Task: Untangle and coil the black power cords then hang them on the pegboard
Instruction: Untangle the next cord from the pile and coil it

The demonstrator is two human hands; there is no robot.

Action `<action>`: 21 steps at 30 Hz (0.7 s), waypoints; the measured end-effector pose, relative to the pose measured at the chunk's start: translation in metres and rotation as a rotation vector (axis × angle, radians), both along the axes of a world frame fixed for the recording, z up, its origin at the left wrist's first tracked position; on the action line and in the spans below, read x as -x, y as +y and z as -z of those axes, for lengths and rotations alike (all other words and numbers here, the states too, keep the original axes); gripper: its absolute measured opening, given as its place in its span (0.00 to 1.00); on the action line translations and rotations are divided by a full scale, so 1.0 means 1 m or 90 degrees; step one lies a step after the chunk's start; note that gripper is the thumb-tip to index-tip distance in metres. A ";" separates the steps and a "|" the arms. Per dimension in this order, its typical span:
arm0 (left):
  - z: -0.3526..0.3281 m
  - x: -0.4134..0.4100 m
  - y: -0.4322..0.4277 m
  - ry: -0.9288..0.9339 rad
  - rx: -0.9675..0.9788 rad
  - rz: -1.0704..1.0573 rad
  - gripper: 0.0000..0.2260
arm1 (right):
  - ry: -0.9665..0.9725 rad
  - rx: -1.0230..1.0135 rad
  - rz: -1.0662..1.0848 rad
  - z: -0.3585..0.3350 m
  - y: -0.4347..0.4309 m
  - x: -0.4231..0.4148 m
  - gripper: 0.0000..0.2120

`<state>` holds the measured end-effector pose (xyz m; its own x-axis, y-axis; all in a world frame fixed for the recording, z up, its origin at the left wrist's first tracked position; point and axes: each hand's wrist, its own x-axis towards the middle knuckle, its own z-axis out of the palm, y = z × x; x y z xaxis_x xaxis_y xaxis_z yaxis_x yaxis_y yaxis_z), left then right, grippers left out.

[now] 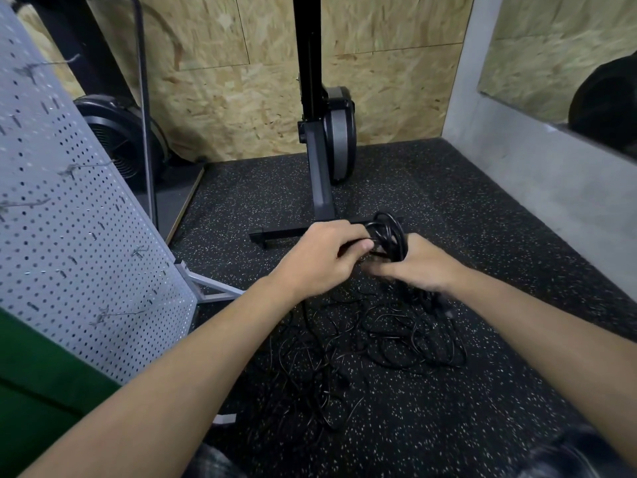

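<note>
1 grey pegboard (pixel 69 201) fills the left side, with a few wire hooks (pixel 110 313) sticking out of it and something green (pixel 34 391) below it in the corner. Behind it there's a round black fan-looking housing (pixel 113 132) against the chipboard wall (pixel 224 98).

In the middle a black upright machine (pixel 339 132) with a wheel housing stands on the speckled rubber floor (pixel 482 391), its foot bar running sideways just past the hands.

The left hand (pixel 320 257) is out in front with its fingers curled, thumb and fingers pinching a strand of the coiled cord (pixel 387 232). That coil is a small bunch of black loops standing up between the 2 hands, held off the floor. The right hand (pixel 425 267) sits just to the right of it, back of the hand up, and grips the lower part of the loops. It's blurred, so I can't make out exactly how the fingertips lie.

The rest of the job is right under the hands: the tangled cords (pixel 362 339) are sprawled on the floor in a loose black mess, and some strands run up toward the hands.

On the far right is a grey concrete wall (pixel 534 188).
</note>
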<state>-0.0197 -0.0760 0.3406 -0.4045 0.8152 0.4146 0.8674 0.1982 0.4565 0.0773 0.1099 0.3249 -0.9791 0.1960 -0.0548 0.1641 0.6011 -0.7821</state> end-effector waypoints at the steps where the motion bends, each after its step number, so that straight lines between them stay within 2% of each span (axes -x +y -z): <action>1: 0.001 -0.002 0.000 0.015 -0.023 -0.011 0.07 | -0.015 -0.002 -0.005 0.001 -0.002 0.001 0.19; 3: 0.004 -0.004 0.001 0.013 -0.060 -0.042 0.07 | -0.039 0.026 -0.026 0.003 -0.003 0.003 0.19; 5: 0.008 -0.003 0.003 -0.015 -0.085 -0.079 0.07 | -0.061 0.067 -0.044 0.004 -0.005 0.004 0.11; 8: 0.017 0.000 0.004 -0.066 -0.120 -0.131 0.10 | -0.045 0.069 -0.040 0.000 -0.011 0.004 0.17; 12: 0.019 -0.004 0.007 -0.079 -0.151 -0.200 0.14 | -0.047 0.094 -0.029 -0.007 -0.012 0.004 0.20; 15: 0.016 -0.002 0.005 -0.170 -0.162 -0.252 0.18 | -0.049 0.193 -0.017 -0.012 -0.009 0.000 0.18; 18: 0.020 0.000 -0.001 -0.295 -0.059 -0.173 0.18 | -0.034 0.302 0.004 -0.016 -0.006 -0.002 0.17; 21: 0.041 0.003 -0.008 -0.311 0.120 -0.119 0.20 | -0.017 0.368 0.026 -0.019 -0.003 -0.003 0.16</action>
